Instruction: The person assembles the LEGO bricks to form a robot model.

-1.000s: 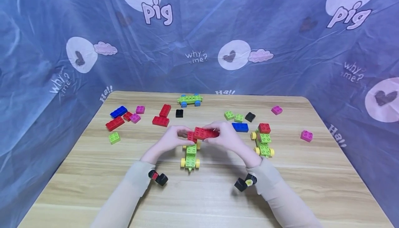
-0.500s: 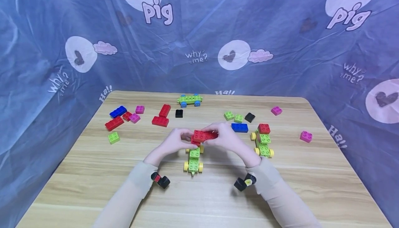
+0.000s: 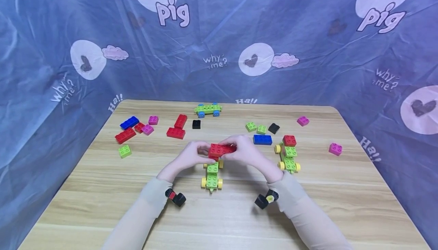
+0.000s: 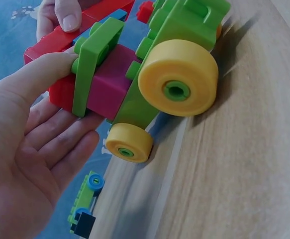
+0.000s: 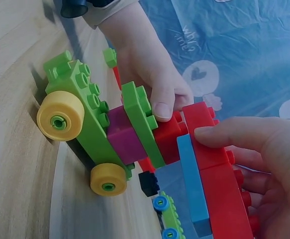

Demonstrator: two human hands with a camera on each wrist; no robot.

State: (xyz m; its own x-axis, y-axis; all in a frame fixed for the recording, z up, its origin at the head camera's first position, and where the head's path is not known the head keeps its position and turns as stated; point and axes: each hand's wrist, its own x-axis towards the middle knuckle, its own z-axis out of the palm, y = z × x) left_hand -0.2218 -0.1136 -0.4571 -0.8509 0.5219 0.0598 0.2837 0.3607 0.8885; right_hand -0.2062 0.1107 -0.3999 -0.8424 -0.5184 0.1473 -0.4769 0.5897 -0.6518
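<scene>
A toy car (image 3: 212,179) made of building bricks, with a green base and yellow wheels, stands on the table. Stacked on it are a magenta brick (image 5: 124,134), a green plate (image 5: 144,130) and a red brick (image 5: 166,142). My left hand (image 3: 192,155) grips this stack near its top, thumb on one side and fingers on the other. With thumb and fingers my right hand (image 3: 244,151) pinches a joined piece of red bricks (image 5: 219,184) with a blue brick (image 5: 192,181) under it. One end of that piece is right at the studs of the stack's top red brick.
To the right stands a similar yellow-wheeled car (image 3: 290,159); a blue-wheeled car base (image 3: 208,109) is at the back. Loose bricks lie at left, including a red brick (image 3: 176,133) and a lime brick (image 3: 125,151). A blue brick (image 3: 262,140) lies behind the right hand.
The joined red piece has moved left and slightly down, over the stack on the car. The car and left hand shifted slightly right and toward me at first.
</scene>
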